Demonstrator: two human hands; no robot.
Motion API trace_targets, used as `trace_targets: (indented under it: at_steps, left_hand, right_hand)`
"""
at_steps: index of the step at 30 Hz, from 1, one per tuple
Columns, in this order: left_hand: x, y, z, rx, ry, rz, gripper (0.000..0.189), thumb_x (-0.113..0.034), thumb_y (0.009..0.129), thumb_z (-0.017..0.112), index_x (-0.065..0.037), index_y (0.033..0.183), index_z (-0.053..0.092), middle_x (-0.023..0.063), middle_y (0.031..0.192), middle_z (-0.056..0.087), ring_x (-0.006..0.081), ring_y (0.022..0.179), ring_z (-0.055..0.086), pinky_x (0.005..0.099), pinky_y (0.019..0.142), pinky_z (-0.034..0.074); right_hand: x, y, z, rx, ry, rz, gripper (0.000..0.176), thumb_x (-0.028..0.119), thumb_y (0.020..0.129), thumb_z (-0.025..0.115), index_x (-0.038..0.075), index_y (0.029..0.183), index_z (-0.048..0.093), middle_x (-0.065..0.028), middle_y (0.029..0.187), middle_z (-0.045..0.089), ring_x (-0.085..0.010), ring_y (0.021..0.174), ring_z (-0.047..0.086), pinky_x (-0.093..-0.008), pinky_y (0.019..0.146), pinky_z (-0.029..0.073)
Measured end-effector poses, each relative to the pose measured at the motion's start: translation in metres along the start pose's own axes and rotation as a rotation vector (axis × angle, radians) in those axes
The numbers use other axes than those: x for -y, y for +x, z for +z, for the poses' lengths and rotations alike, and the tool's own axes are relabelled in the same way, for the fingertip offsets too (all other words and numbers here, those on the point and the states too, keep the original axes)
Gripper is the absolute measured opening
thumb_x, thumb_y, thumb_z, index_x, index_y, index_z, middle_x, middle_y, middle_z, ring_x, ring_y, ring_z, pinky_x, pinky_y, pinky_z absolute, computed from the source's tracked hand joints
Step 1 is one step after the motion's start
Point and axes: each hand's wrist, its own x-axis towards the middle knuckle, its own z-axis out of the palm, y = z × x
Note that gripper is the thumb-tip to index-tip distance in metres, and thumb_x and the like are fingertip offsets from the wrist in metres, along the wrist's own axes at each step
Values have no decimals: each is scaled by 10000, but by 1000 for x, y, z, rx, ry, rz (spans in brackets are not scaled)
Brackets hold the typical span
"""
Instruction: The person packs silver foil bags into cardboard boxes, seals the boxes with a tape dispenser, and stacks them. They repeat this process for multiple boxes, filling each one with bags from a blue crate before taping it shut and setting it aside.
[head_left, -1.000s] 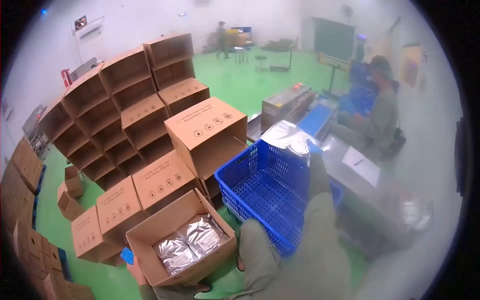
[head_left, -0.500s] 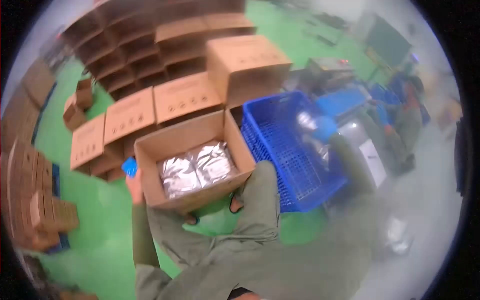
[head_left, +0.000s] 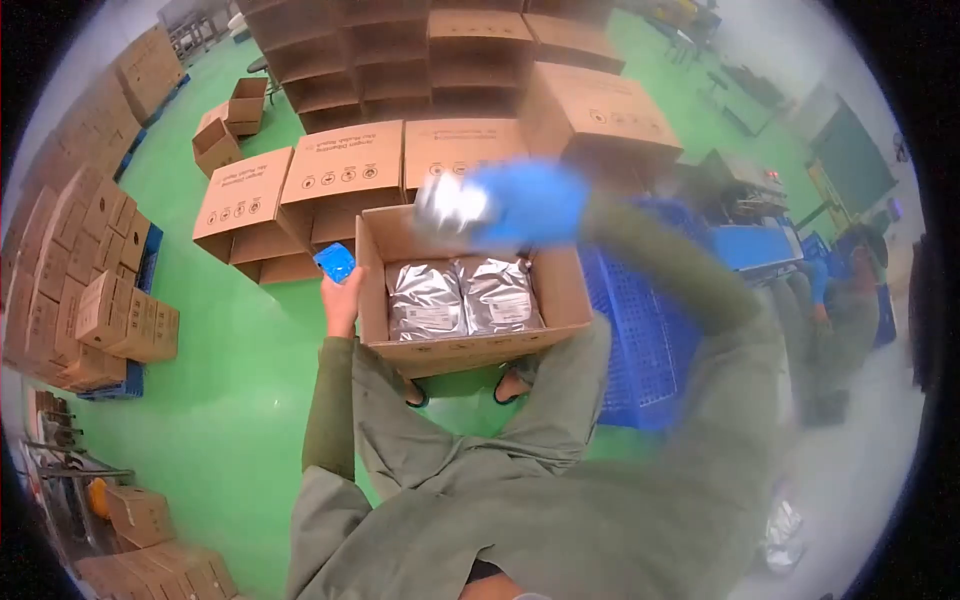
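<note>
An open cardboard box [head_left: 470,350] stands on the green floor between my knees, with two silver foil bags [head_left: 462,297] lying flat inside. My left hand [head_left: 341,295] rests on the box's left wall and has a blue glove patch at the fingers. My right hand [head_left: 530,203], in a blue glove, hovers blurred above the box's far rim and grips a silver foil bag [head_left: 452,203]. A blue plastic crate [head_left: 640,330] sits right of the box, partly hidden by my right arm.
Closed and open cardboard boxes [head_left: 345,175] are stacked behind the open box and along the left wall [head_left: 95,280]. A seated person [head_left: 840,320] works at a machine [head_left: 745,190] at the right. Bare green floor [head_left: 220,360] lies to my left.
My right hand has swung left from the blue crate to above the open box, carrying a foil bag. My view tilted down and left. My left hand stays on the box's side.
</note>
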Motion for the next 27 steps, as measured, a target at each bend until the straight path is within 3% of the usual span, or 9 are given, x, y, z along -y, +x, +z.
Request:
trace_targets:
  at_steps: [5,8,10,11,14,18,21,23,27]
  left_hand:
    - [5,0,2,-20,-68,-68,189,-150,738,714,-88,792,544,-20,764,569,89,699,502,283,673,431]
    - [-6,-9,8,-30,-75,32,204,-149,738,718,-84,814,540,-16,783,565,92,721,504,283,690,430]
    - [0,-7,11,-35,-68,58,208,-148,738,719,-81,816,539,-17,781,558,92,722,501,285,691,431]
    - [1,-6,13,-44,-59,93,212,-148,737,720,-79,818,537,-18,778,551,93,724,498,287,692,432]
    - [-6,-9,14,-95,-85,106,213,-145,739,721,-74,817,535,-21,767,545,88,726,494,288,695,432]
    - [1,-5,6,7,-64,19,210,-142,745,718,-72,823,537,-23,772,556,84,726,496,278,692,430]
    - [-12,-5,10,-19,-22,23,203,-138,749,719,-75,816,537,-20,785,568,75,732,496,270,685,424]
    - [-9,-4,5,-31,-46,42,197,-135,744,726,-89,757,536,-30,743,565,71,671,491,270,629,423]
    - [0,0,4,-10,14,34,237,-140,732,734,-116,649,513,-46,632,533,74,563,464,280,541,408]
  right_hand:
    - [-41,21,186,418,192,-266,595,481,893,521,-4,1237,498,-270,1129,566,-364,1032,563,-450,906,431]
    - [-21,44,167,281,396,-133,700,506,867,543,-23,1311,424,-297,1279,463,-388,1173,471,-467,1004,353]
    - [-29,57,198,-326,43,-364,833,543,813,586,-41,1357,348,-296,1394,323,-438,1276,334,-524,1064,250]
    - [-30,59,220,-74,-60,-326,951,614,748,604,6,1410,292,-292,1462,199,-480,1335,209,-590,1076,167]
    - [-41,68,299,-97,-110,-328,1028,715,703,559,105,1464,237,-293,1495,120,-473,1385,91,-619,1086,74]
    - [-52,70,282,19,17,-400,965,673,715,558,110,1447,279,-280,1491,141,-463,1386,96,-605,1092,56]
    - [-49,84,235,204,149,-161,718,524,714,685,67,1242,516,-253,1288,458,-418,1210,429,-506,1017,352]
    - [-91,78,245,-448,26,-354,508,389,746,696,41,1096,579,-219,1192,522,-388,1113,499,-465,952,420]
    - [-92,1,162,-806,-118,63,570,332,782,673,9,1223,509,-244,1275,459,-403,1234,388,-481,1063,291]
